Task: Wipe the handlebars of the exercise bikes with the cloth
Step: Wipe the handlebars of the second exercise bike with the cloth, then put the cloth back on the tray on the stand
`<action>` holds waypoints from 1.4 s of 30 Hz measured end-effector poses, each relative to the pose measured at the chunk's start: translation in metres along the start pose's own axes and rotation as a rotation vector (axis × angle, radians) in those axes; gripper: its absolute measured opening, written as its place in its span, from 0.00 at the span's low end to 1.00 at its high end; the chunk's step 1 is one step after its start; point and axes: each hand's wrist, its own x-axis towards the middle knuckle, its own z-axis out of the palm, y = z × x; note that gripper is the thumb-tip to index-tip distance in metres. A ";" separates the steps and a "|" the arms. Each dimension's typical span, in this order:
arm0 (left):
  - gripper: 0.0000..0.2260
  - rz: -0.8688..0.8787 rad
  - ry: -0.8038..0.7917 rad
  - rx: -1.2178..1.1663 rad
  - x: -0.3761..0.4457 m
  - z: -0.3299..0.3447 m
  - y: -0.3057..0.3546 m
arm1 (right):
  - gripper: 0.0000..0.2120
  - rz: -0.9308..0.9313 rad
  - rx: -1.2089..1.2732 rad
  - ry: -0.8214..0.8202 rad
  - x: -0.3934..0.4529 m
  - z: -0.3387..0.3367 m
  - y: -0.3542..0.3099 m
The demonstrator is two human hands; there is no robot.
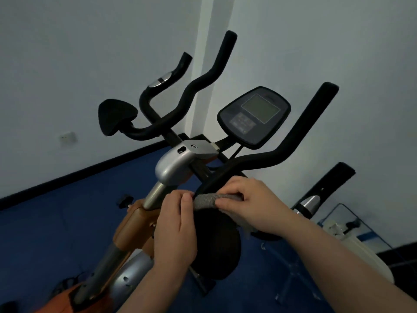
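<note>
Both my hands are on the grey cloth [217, 201], which is draped over the top edge of the near round elbow pad [216, 242]. Left hand [178, 224] has thumb and fingers closed, pinching the cloth's left end; right hand [246, 203] is curled shut over its right end, likely to keep it taut against the padding. Cloth's long axis runs left-right, following the pad's curve. Beyond it, the black handlebars [291, 141] rise up and away to the right, console [255, 116] between them. Far bar [203, 84] looks untouched; second bike [325, 190] at right.
</note>
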 end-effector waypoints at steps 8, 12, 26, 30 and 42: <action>0.05 0.313 -0.100 0.193 0.009 0.011 0.043 | 0.04 0.165 -0.097 0.418 -0.059 -0.021 0.015; 0.05 0.418 -0.220 0.252 0.001 0.036 0.076 | 0.04 0.204 -0.105 0.623 -0.102 -0.043 0.024; 0.11 0.746 -0.561 0.539 -0.132 0.162 0.169 | 0.09 0.489 -0.325 0.861 -0.319 -0.115 0.057; 0.12 0.797 -0.619 0.573 -0.169 0.198 0.174 | 0.09 0.603 -0.345 0.881 -0.363 -0.124 0.080; 0.13 0.996 -0.776 0.670 -0.162 0.331 0.172 | 0.10 0.921 -0.349 0.924 -0.390 -0.158 0.177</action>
